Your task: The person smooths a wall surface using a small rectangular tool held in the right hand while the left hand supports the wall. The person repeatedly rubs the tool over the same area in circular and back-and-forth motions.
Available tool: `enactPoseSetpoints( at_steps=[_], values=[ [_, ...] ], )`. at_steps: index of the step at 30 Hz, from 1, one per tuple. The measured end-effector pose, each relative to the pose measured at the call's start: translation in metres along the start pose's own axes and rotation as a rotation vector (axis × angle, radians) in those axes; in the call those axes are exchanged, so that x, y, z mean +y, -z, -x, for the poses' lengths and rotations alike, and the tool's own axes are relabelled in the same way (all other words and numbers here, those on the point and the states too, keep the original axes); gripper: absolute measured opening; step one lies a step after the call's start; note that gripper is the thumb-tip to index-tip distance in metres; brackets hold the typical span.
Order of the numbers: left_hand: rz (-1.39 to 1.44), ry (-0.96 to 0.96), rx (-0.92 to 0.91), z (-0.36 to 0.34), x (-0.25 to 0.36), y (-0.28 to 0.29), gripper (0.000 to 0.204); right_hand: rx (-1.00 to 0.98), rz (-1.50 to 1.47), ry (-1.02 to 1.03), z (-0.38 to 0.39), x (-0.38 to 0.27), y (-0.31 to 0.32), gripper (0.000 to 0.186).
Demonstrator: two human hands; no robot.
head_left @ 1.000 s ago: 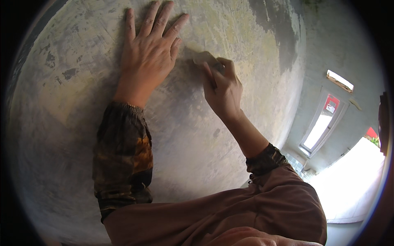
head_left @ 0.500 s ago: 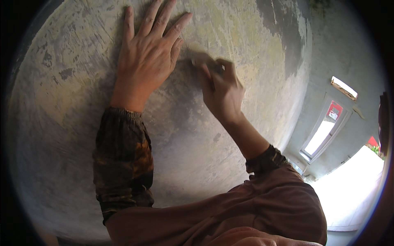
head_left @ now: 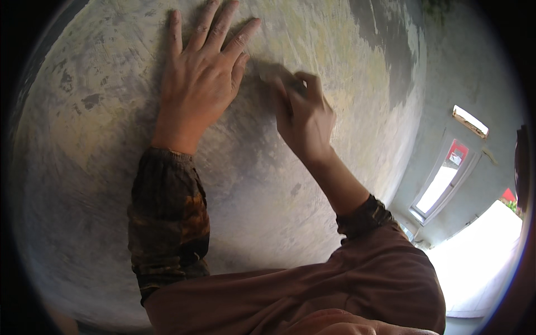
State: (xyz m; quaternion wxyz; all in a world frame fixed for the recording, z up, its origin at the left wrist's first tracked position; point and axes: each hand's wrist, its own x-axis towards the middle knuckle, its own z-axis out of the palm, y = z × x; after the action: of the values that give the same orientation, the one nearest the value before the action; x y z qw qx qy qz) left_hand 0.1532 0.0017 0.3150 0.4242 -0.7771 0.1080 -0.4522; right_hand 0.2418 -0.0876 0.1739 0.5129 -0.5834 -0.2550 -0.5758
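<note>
A large patchy wall surface (head_left: 240,190), mottled grey, cream and yellowish with scratches and flaked spots, spreads before me. My left hand (head_left: 196,84) lies flat against it, fingers spread and dusty, holding nothing. To its right, my right hand (head_left: 307,120) is closed with bent fingers, its fingertips at the surface beside the left thumb. Motion smears the fingertips and a dark shape there, so whatever they grip cannot be made out.
At the right, a grey-green side wall (head_left: 446,72) has a narrow window (head_left: 438,184) and a small slot opening (head_left: 470,121). Strong daylight comes through a bright opening (head_left: 474,262) at lower right. A darker grey patch (head_left: 379,44) marks the surface's upper right.
My right hand and forearm have shifted very slightly, with the fingertips blurred in both frames. My left hand stays planted in the same spot.
</note>
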Motion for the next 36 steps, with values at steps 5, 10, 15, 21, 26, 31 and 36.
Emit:
enactPoseSetpoints(
  at_steps=[5, 10, 15, 21, 26, 31, 36],
  values=[
    [0.006, 0.007, 0.035, -0.004, 0.003, -0.001, 0.046, -0.007, 0.006, -0.019, -0.002, 0.004, 0.0, 0.01],
    [-0.021, -0.018, 0.021, -0.005, 0.001, 0.0, 0.046, 0.02, 0.011, 0.017, -0.002, 0.008, -0.001, 0.009],
    [-0.006, -0.007, 0.011, -0.005, 0.001, -0.001, 0.045, 0.001, 0.027, -0.002, -0.005, 0.009, -0.003, 0.011],
    [-0.093, -0.019, 0.0, -0.013, -0.003, -0.003, 0.047, 0.024, 0.025, 0.032, -0.014, 0.013, 0.002, 0.016],
    [-0.131, -0.026, 0.025, -0.012, -0.004, -0.011, 0.05, 0.007, 0.033, 0.019, -0.012, 0.012, 0.007, 0.017],
    [-0.12, -0.025, 0.036, -0.011, -0.004, -0.011, 0.05, 0.022, 0.015, 0.04, -0.015, 0.01, 0.007, 0.015],
    [-0.125, -0.025, 0.031, -0.011, -0.004, -0.01, 0.049, 0.001, 0.048, 0.009, -0.017, 0.007, 0.007, 0.018]
  ],
)
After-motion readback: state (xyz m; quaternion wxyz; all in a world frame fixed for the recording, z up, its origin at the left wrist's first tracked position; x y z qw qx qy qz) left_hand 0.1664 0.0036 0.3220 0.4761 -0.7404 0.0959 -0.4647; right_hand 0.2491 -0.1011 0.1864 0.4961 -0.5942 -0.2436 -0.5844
